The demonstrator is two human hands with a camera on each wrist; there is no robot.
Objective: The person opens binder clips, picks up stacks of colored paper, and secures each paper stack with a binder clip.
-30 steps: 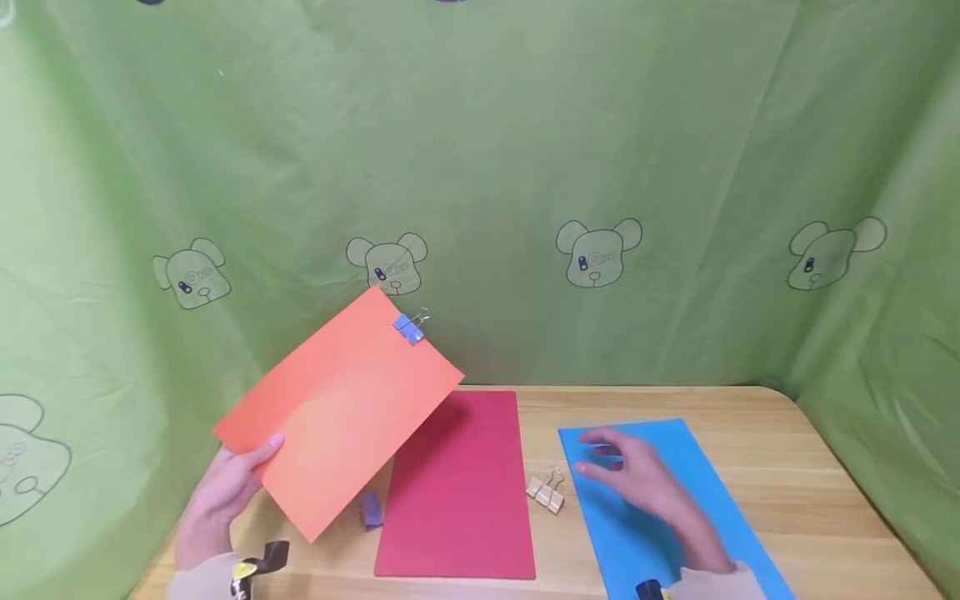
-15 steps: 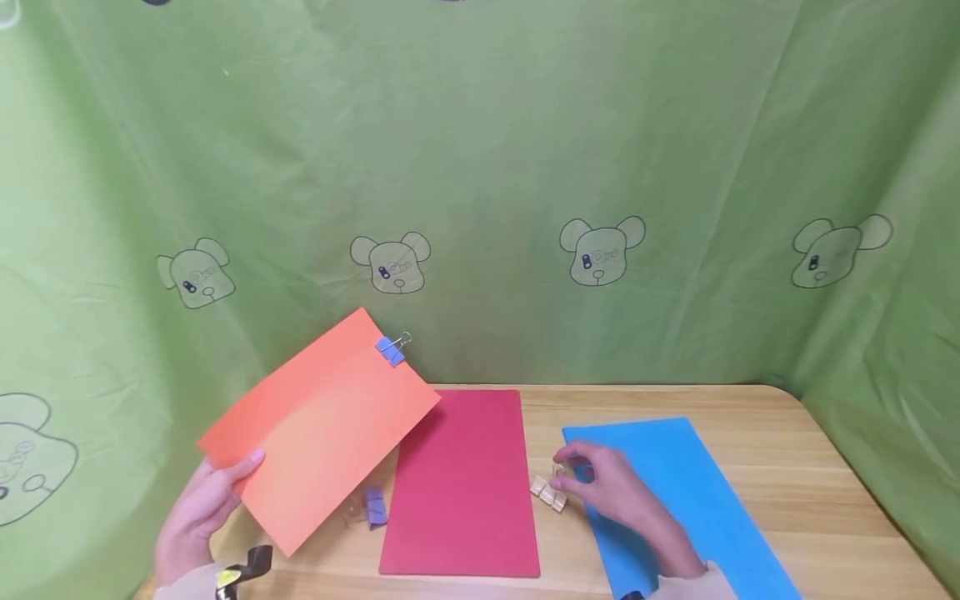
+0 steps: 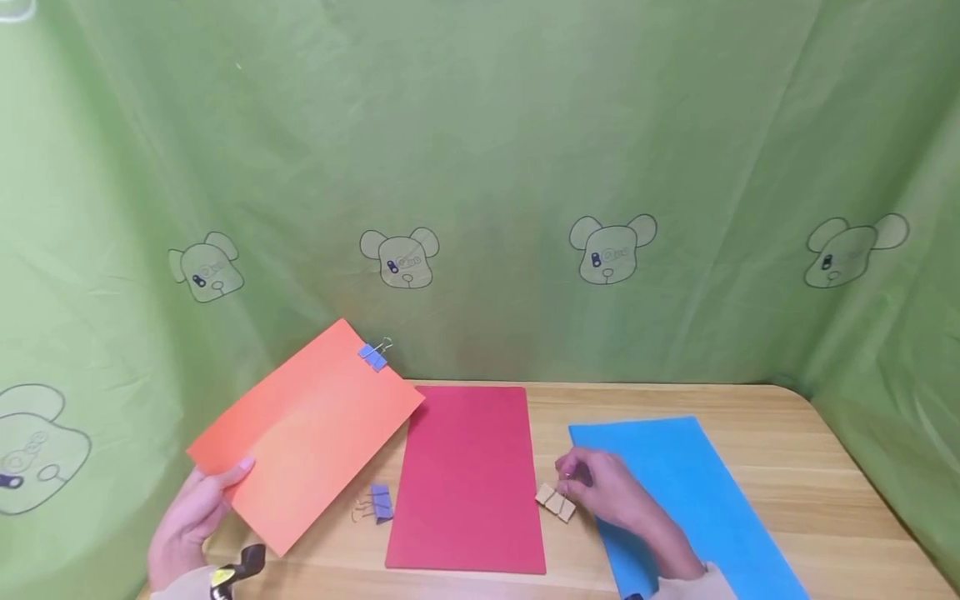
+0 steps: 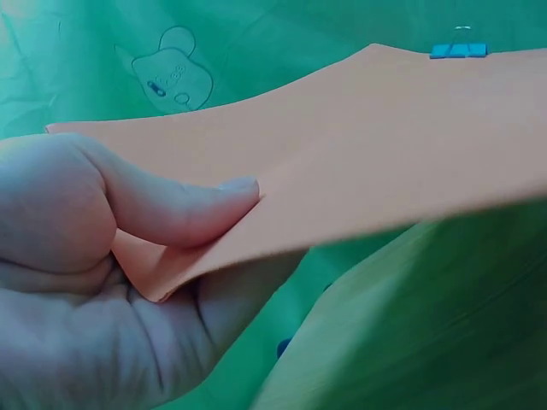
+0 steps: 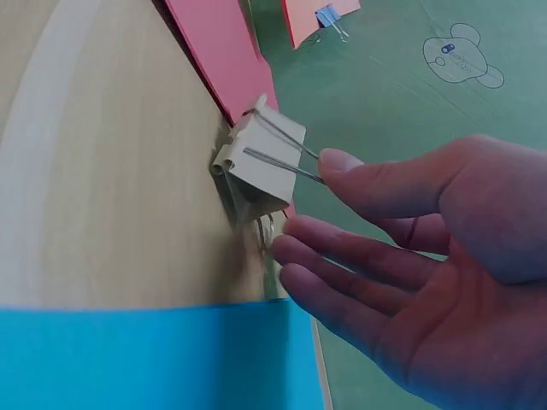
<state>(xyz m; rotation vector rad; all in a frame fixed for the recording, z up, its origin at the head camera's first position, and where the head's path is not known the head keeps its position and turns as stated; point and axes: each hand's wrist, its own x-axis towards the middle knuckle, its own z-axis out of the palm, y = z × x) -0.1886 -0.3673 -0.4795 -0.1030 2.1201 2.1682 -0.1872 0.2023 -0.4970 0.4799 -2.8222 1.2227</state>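
My left hand (image 3: pixel 191 521) grips an orange sheet of paper (image 3: pixel 307 433) by its lower left corner, thumb on top and fingers beneath, and holds it tilted above the table. A blue binder clip (image 3: pixel 372 357) sits on the sheet's far short edge. Over the blue sheet's left edge, my right hand (image 3: pixel 607 487) pinches the wire handle of a beige binder clip (image 3: pixel 556 503). In the right wrist view the thumb lies against that handle, while the other fingers extend below the clip (image 5: pixel 267 158). The index fingertip is hidden behind the thumb.
A dark pink sheet (image 3: pixel 468 483) lies mid-table, with a second blue-purple binder clip (image 3: pixel 382 503) at its left edge. To the right lies a blue sheet (image 3: pixel 697 500). Behind the wooden table (image 3: pixel 810 467) hangs a green curtain (image 3: pixel 495 167) with bear prints.
My right hand has moved left and down from above the blue sheet to the beige clip and taken its handle. The orange sheet has shifted left and lower in my left hand.
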